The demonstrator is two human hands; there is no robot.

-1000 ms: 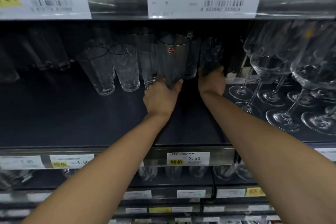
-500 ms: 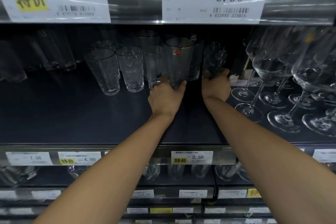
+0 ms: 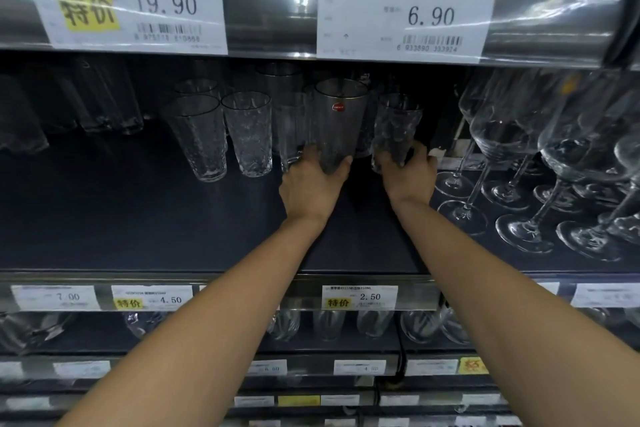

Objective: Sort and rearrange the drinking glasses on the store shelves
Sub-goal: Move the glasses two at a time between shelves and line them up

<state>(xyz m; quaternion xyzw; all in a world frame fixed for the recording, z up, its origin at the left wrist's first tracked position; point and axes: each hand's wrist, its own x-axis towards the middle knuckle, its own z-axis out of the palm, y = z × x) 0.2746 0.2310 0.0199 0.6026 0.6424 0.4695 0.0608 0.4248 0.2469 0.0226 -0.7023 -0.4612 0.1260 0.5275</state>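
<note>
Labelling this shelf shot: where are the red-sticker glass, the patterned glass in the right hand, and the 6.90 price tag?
red-sticker glass [image 3: 341, 130]: head view, side wall.
patterned glass [image 3: 397, 128]: head view, side wall.
6.90 price tag [image 3: 431, 16]: head view, printed digits.

A tall clear tumbler [image 3: 340, 125] with a red sticker is upright over the dark shelf [image 3: 138, 218], its base gripped by the left hand [image 3: 311, 191]. Just to its right, the right hand [image 3: 410, 177] holds a dimpled tumbler [image 3: 396, 125]. Two more dimpled tumblers [image 3: 250, 135] stand upright to the left.
</note>
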